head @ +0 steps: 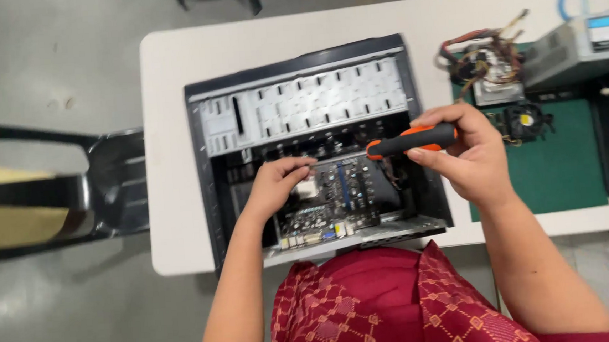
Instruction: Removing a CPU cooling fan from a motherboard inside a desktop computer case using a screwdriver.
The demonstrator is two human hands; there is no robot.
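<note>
The right hand (469,154) is closed around a screwdriver (411,141) with an orange and black handle, gripping its right end. The handle's long axis runs almost level, from 3 o'clock to 9 o'clock, with the free end pointing toward 9 o'clock over the case (297,71); the shaft and tip cannot be made out against the dark interior.

The left hand (277,183) lies at about 8 o'clock from the handle's free end, near but apart from it. Its fingers are curled down onto the motherboard (335,197), touching near a pale square part; whether it pinches anything there cannot be told. This hand is the one nearer the board, while the right hand hovers above the case's right wall.

The case lies on its side, open upward, on a white table (173,130). The board sits in its lower half, toward 6 o'clock, boxed in by the case walls at 3 and 9 o'clock and by the perforated metal panel at 12.

Beyond the case at 2 o'clock are a bundle of wires (478,55) and a cooler fan (526,121) on a green mat (561,167). A black chair (48,185) stands off the table at 9 o'clock.
</note>
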